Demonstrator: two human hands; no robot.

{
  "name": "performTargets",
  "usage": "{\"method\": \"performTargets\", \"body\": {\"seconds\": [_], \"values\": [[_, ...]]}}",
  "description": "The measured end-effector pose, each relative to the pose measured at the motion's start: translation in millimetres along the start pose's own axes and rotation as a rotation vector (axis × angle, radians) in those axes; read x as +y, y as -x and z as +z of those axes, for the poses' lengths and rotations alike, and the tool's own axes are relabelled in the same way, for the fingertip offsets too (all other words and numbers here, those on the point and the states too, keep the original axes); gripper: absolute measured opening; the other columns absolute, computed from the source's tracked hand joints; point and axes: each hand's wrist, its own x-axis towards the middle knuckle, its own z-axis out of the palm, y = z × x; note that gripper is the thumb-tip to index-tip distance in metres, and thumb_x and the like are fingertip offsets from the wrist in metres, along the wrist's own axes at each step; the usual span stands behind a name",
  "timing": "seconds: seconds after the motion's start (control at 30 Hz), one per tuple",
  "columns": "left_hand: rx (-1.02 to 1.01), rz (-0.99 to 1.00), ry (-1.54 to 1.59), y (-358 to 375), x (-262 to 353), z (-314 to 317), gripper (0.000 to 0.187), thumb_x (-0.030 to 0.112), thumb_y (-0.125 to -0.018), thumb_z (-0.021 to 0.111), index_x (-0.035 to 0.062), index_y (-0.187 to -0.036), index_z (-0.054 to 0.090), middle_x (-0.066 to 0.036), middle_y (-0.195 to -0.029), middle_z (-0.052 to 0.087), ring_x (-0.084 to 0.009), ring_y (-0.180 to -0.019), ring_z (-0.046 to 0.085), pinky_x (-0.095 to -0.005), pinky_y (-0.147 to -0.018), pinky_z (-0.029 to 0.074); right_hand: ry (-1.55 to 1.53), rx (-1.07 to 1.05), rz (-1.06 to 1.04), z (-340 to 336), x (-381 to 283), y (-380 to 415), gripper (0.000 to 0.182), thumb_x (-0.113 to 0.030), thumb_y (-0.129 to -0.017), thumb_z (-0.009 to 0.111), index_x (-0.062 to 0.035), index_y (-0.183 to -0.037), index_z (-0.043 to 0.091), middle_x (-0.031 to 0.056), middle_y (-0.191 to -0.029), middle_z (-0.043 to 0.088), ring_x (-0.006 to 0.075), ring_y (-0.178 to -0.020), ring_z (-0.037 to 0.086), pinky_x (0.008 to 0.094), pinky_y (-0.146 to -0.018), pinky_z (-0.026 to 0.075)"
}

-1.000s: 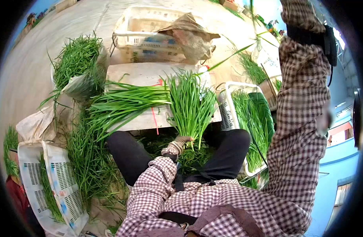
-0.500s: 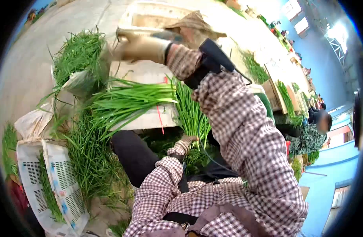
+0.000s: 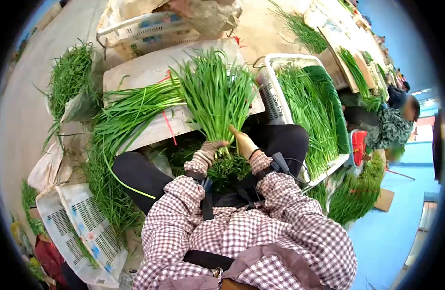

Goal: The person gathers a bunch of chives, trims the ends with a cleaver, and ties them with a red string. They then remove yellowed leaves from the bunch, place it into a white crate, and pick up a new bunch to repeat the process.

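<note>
A fanned bunch of garlic chives stands with its leaves pointing away from me and its pale stem ends near my lap. My gloved left hand is closed round the stems from the left. From the right, my gloved right hand grips the same bunch near its base, thumb along the stems. Beyond my knees, a second bundle of garlic chives lies on a pale board, its stem ends beside the held leaves. A red tie runs across the board's front edge.
A white crate full of greens stands at my right knee. Loose greens lie at my left, near another white crate. Behind the board sits a crate with sacking. A person sits at far right.
My right hand has come back from the far left, beyond the board, and joined my left hand on the bunch. The held leaves are now more upright and spread. The camera view has shifted.
</note>
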Motion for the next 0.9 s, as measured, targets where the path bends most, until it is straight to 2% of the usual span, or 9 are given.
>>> {"method": "performTargets", "body": {"seconds": [0.1,0.23,0.3,0.47,0.6,0.73,0.8,0.87,0.9], "values": [[0.128,0.102,-1.084,-11,20,29,0.046,0.029,-0.077,0.061,0.012,-0.119,0.053,-0.01,-0.12,0.054,-0.0295,-0.111,0.049,-0.037,-0.092,0.04,0.051,-0.144,-0.071,17,-25,7,0.064,-0.044,-0.079,0.064,0.0004,-0.122,0.049,0.0081,-0.112,0.058,0.0167,-0.099,0.053,0.0291,-0.086,0.039],[0.043,0.199,-1.372,-23,28,40,0.053,0.041,-0.085,0.047,0.0139,-0.13,0.04,-0.012,-0.135,0.04,-0.0294,-0.122,0.037,-0.0377,-0.103,0.028,0.132,-0.129,-0.21,27,-26,12,0.058,-0.02,-0.074,0.073,-0.0016,-0.122,0.047,0.0081,-0.111,0.057,0.0168,-0.098,0.054,0.0285,-0.085,0.042],[0.109,-0.036,-1.114,-13,30,38,0.055,0.042,-0.086,0.045,0.0152,-0.133,0.038,-0.012,-0.139,0.035,-0.0297,-0.124,0.036,-0.0369,-0.103,0.03,0.144,-0.136,-0.254,30,-19,2,0.056,-0.015,-0.072,0.074,-0.0019,-0.12,0.047,0.0081,-0.106,0.059,0.0179,-0.095,0.055,0.0294,-0.083,0.044],[0.042,-0.331,-1.275,31,74,49,0.059,0.042,-0.073,0.062,0.0059,-0.119,0.055,-0.016,-0.118,0.056,-0.0278,-0.107,0.055,-0.0373,-0.092,0.043,-0.025,-0.163,-0.152,21,7,-8,0.038,-0.019,-0.077,0.066,-0.0031,-0.111,0.057,0.0063,-0.102,0.061,0.0175,-0.093,0.057,0.0303,-0.082,0.045],[0.076,-0.187,-0.962,50,63,30,0.12,0.058,-0.06,0.07,-0.0007,-0.141,0.003,-0.028,-0.135,0.034,-0.0332,-0.124,0.039,-0.0357,-0.101,0.033,-0.19,-0.179,-0.05,15,5,-8,0.035,-0.025,-0.084,0.056,-0.0033,-0.112,0.056,0.0068,-0.102,0.062,0.0209,-0.095,0.058,0.0327,-0.088,0.043],[0.21,-0.015,-0.872,84,85,9,0.094,0.056,-0.066,0.066,0.0043,-0.136,0.031,-0.022,-0.129,0.045,-0.0305,-0.117,0.047,-0.034,-0.095,0.039,-0.398,-0.179,0.005,9,0,-4,0.03,-0.023,-0.084,0.056,-0.0019,-0.106,0.057,0.0079,-0.096,0.062,0.0204,-0.09,0.059,0.0335,-0.081,0.048],[0.297,-0.096,-0.491,83,89,-24,0.056,0.048,-0.079,0.059,0.0054,-0.115,0.051,-0.011,-0.092,0.063,-0.0268,-0.079,0.061,-0.0352,-0.073,0.05,-0.598,-0.608,0.144,3,-7,1,0.029,-0.023,-0.084,0.056,-0.0023,-0.105,0.057,0.0091,-0.095,0.063,0.0193,-0.082,0.061,0.032,-0.07,0.053],[0.871,0.073,-0.867,102,109,-56,0.02,0.028,-0.088,0.047,0.0127,-0.099,0.055,-0.01,-0.084,0.063,-0.0255,-0.069,0.06,-0.0359,-0.062,0.05,-0.628,-0.492,0.087,5,-9,3,0.029,-0.023,-0.084,0.056,-0.0024,-0.105,0.057,0.0096,-0.094,0.063,0.019,-0.08,0.062,0.0315,-0.067,0.053],[1.01,0.279,-0.728,112,115,-79,0.018,0.026,-0.086,0.051,0.015,-0.1,0.054,-0.01,-0.089,0.062,-0.0274,-0.072,0.06,-0.0391,-0.064,0.05,-0.656,-0.379,0.038,6,-10,4,0.029,-0.023,-0.084,0.057,-0.0024,-0.105,0.057,0.0102,-0.094,0.064,0.0188,-0.077,0.063,0.0309,-0.063,0.054]]}}
